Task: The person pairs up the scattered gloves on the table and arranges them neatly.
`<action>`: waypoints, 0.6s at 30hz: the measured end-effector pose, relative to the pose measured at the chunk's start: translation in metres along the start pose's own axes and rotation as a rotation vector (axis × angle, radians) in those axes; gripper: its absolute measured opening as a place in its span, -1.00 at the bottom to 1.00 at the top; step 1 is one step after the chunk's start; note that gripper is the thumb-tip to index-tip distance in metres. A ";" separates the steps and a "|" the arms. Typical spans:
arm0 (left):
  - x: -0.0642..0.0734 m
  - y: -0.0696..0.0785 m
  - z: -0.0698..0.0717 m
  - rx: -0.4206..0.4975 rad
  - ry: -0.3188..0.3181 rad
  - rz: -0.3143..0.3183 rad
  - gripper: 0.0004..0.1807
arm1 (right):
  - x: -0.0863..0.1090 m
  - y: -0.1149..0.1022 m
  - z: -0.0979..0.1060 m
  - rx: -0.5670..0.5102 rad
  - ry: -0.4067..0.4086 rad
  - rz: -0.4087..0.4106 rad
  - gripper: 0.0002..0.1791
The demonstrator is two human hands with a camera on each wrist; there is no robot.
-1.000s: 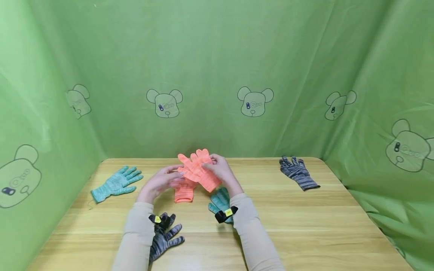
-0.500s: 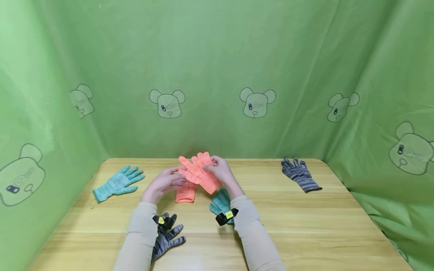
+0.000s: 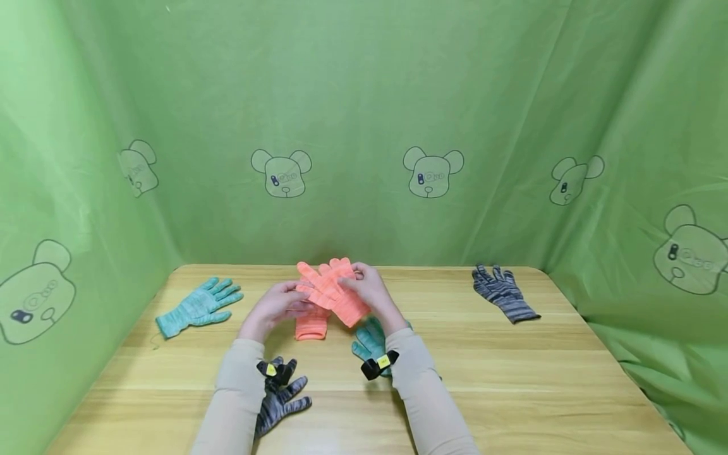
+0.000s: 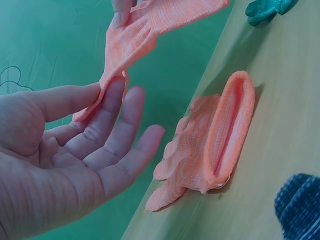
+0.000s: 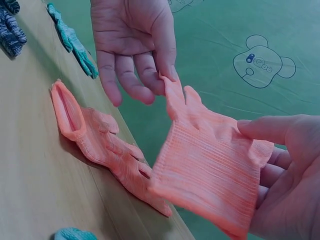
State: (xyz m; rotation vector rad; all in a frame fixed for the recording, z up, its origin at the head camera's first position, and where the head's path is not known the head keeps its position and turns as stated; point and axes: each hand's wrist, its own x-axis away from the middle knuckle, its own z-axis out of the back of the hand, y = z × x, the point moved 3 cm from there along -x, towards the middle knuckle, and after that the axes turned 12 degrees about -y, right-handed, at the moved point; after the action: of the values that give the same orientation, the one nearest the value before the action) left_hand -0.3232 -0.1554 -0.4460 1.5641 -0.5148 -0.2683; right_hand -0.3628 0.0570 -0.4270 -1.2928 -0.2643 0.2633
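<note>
An orange knit glove [image 3: 344, 298] hangs in the air between both hands, its fingers towards the back. My left hand [image 3: 277, 308] pinches one of its fingers between thumb and fingertips, as the left wrist view [image 4: 90, 140] shows closely. On its other side my right hand [image 3: 371, 287] grips the glove, thumb on top and fingers behind. Below, a second orange glove [image 5: 107, 140] lies on the table, its cuff standing open towards the front. In the head view it is partly hidden by the left hand and the raised glove.
A teal glove [image 3: 196, 308] lies at the left, another teal glove [image 3: 370, 341] partly under the right wrist. One dark grey striped glove [image 3: 503, 294] lies at the back right, another [image 3: 281, 404] beside the left forearm. Green curtains [image 3: 364, 126] surround the wooden table [image 3: 512, 379].
The raised orange glove has come down slightly, and its pinched finger has shifted a little to the left. Both hands keep their hold. The head view has shifted slightly.
</note>
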 end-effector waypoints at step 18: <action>0.004 0.005 0.011 0.076 0.193 0.009 -0.76 | 0.002 -0.001 -0.009 -0.017 -0.074 0.027 -0.78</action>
State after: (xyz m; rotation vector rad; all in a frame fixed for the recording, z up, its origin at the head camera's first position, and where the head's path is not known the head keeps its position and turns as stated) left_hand -0.3259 -0.1666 -0.4409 1.6416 -0.3841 -0.0901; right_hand -0.3582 0.0487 -0.4279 -1.3060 -0.3134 0.3327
